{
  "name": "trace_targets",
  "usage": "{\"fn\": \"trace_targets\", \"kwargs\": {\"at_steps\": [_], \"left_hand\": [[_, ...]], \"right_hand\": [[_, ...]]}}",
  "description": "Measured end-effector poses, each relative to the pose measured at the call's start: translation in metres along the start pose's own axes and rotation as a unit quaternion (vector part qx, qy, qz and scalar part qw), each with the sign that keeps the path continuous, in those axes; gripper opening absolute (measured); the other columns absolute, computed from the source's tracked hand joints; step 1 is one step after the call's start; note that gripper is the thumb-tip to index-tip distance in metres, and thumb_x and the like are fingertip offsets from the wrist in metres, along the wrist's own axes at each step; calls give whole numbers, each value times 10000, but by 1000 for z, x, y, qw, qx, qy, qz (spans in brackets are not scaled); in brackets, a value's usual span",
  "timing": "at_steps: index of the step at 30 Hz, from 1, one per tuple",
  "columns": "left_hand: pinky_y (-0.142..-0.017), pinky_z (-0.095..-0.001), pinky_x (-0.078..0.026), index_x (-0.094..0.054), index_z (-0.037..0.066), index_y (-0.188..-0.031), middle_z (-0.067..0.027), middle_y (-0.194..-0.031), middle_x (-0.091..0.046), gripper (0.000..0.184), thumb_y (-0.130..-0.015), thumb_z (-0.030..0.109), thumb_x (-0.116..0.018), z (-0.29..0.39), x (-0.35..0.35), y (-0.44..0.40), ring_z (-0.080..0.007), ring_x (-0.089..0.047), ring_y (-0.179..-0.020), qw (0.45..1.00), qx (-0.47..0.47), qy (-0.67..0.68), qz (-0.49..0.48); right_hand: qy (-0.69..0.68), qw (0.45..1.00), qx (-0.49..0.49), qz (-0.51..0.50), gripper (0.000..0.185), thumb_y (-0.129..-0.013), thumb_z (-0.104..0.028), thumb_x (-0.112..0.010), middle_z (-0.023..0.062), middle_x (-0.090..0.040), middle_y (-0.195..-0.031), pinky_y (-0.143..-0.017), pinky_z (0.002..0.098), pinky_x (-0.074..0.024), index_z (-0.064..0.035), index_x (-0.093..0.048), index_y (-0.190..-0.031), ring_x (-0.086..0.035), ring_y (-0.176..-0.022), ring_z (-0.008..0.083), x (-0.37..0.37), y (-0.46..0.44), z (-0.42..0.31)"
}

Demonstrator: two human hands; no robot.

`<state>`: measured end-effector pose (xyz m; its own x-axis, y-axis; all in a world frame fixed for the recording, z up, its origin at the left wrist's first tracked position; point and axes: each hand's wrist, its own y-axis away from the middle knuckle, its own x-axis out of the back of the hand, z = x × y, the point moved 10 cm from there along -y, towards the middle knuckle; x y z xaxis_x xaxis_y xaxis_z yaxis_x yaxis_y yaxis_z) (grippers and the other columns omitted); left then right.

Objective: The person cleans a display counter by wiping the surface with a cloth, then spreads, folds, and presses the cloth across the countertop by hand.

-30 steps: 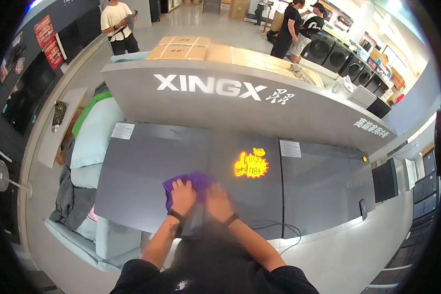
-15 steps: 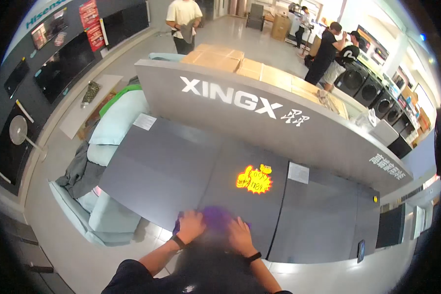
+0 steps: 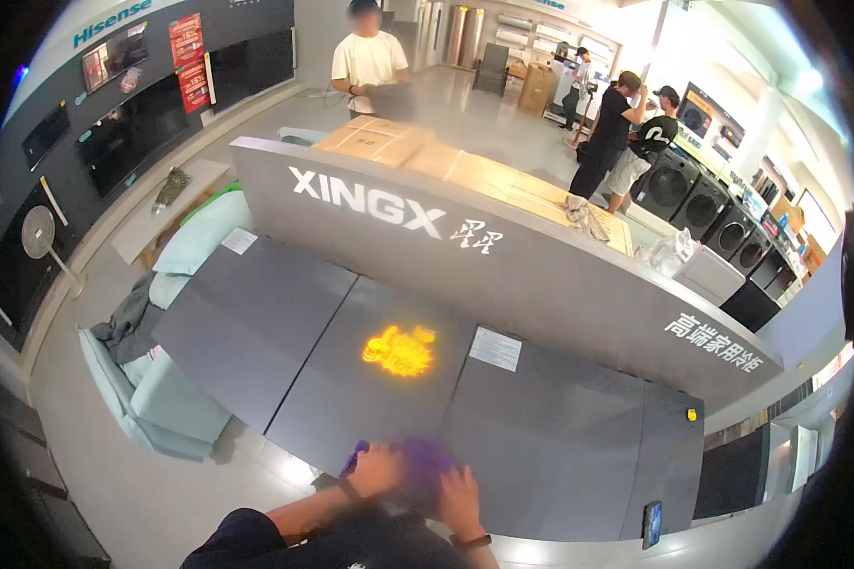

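Clock read from the cloth, 12 = straight ahead.

Nearest: purple cloth (image 3: 425,461), bunched at front edge of dk-grey freezer tops (image 3: 560,436), nr seam of mid & R panels. L hand (image 3: 378,470) over cloth's 9 o'clock side, palm down, fingers bent; blur, can't tell if pinching or just pressing. R hand (image 3: 459,498) at cloth's 3–4, fingers slightly apart, tips fwd; grip can't be told either.

Technique (my view): open cloth flatter, even pressure w/ both palms, straight overlapping strokes. Go light over seam so fabric doesn't snag. Keep footing square; avoid leaning on the edge.

Mind: yellow price tag (image 3: 399,352), approx 11:30. Work round it; edges might lift. White info sheet (image 3: 496,349) at 1, same care. Phone (image 3: 652,524) at 3:30, by front edge, well apart from R hand; could get knocked, so stop short of it.

Farther: XINGX header board (image 3: 541,251), 11 to 2:30, behind tops; watch knuckles on long reaches. Beyond: cartons (image 3: 489,175) at 12, person in white tee (image 3: 370,62) just short of 12, front-load washers (image 3: 669,182) past 1.
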<state>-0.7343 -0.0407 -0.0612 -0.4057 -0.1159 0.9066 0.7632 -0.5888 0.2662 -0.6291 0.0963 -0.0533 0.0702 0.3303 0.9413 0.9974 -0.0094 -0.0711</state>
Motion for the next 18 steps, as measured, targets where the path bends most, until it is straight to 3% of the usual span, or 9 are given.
{"fn": "trace_targets", "kwargs": {"at_steps": [2,5,8,16,18], "left_hand": [[-796,-587,-508,-670,98,-1075,-196,-1126,-596,320,-896,335,-550,19,-8,2,-398,-573,-1085,1000,-14,15,10],[-802,-580,-502,-640,116,-1098,-181,-1109,-582,325,-880,351,-588,22,-9,-4,-390,-554,-1097,1000,-6,20,3],[-832,-558,-493,-598,146,-1156,-179,-1127,-551,383,-845,360,-661,1,-9,-21,-404,-525,-1108,998,-9,46,42],[-843,-548,-496,-553,156,-1292,-225,-1158,-507,519,-808,277,-696,-9,26,-54,-451,-550,-1044,984,-63,88,139],[-849,-554,-501,-558,158,-1286,-229,-1164,-503,503,-814,272,-690,-4,5,-48,-458,-560,-1039,992,-84,70,65]], "right_hand": [[4,997,-63,-48,405,-834,-149,-594,164,-532,-1372,-1022,557,-393,-73,-612,-1231,-441,-1299,476,18,14,14],[28,998,-25,40,400,-763,-140,-644,194,-566,-1227,-967,553,-425,-16,-626,-1143,-471,-1223,479,32,12,22],[-10,995,-93,-43,434,-829,-141,-603,175,-504,-1416,-1044,572,-370,-65,-601,-1257,-397,-1342,486,22,-15,45],[32,992,-112,39,529,-791,-115,-612,196,-456,-1447,-1066,583,-347,-54,-548,-1312,-389,-1337,490,13,-51,67],[56,994,-88,19,548,-805,-126,-609,199,-462,-1442,-1058,601,-350,-81,-530,-1346,-392,-1335,489,15,-42,43]]}}
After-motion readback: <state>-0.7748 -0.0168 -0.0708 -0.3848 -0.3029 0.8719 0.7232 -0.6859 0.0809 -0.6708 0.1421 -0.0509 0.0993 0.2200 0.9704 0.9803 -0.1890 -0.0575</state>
